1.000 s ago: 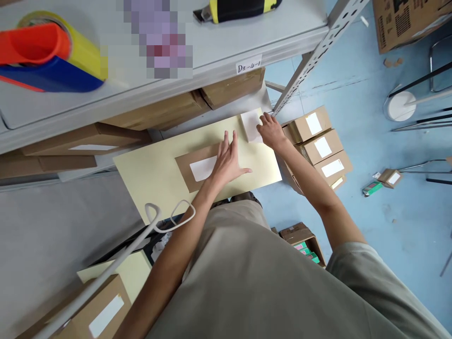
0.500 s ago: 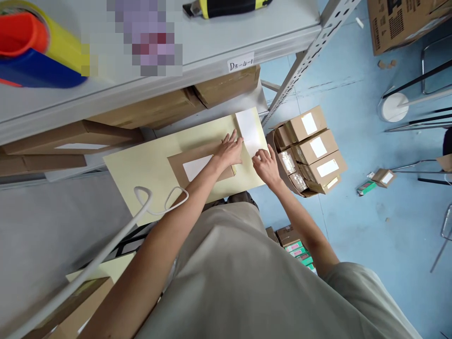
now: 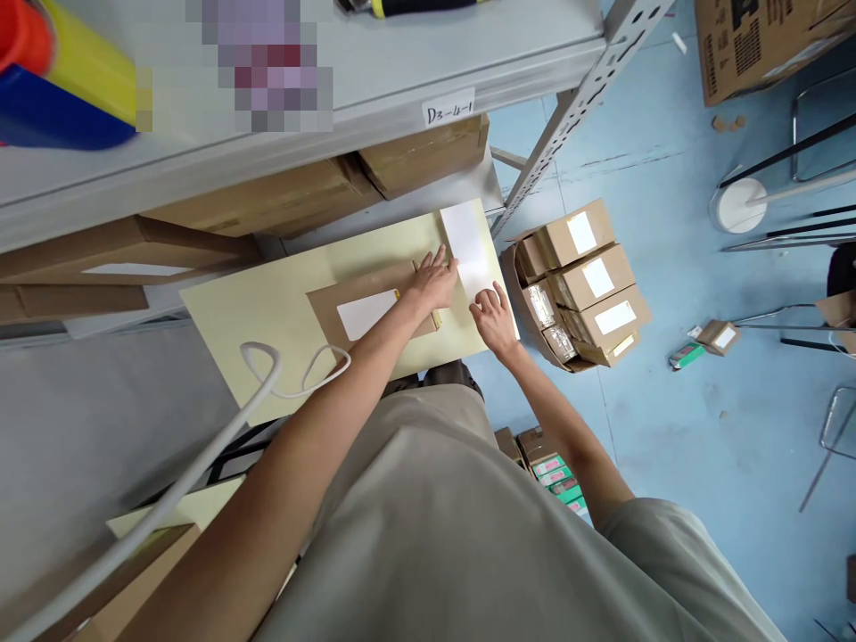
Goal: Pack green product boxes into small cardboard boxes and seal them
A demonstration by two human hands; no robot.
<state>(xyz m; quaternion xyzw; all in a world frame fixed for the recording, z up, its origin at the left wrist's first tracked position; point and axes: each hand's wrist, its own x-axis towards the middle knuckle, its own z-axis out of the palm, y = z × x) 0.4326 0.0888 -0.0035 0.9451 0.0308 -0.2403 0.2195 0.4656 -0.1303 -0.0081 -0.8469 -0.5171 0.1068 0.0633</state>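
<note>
A flat brown cardboard box [image 3: 365, 308] with a white label lies on a pale yellow board [image 3: 267, 312]. My left hand [image 3: 434, 281] rests on the box's right end with its fingers stretched out flat. A strip of white label sheet [image 3: 466, 250] lies at the board's right edge. My right hand [image 3: 493, 314] sits at the near end of that strip, fingers bent, touching it; I cannot make out whether it pinches the sheet.
A grey metal shelf [image 3: 374, 98] marked D3-4-1 runs overhead, with brown boxes [image 3: 281, 201] beneath it. An open carton of small labelled boxes [image 3: 585, 281] stands on the blue floor to the right. A white cable [image 3: 281, 379] crosses the board's near edge.
My right hand has drawn back from the far end of the label sheet to its near end. My left hand has slid right along the box to its end.
</note>
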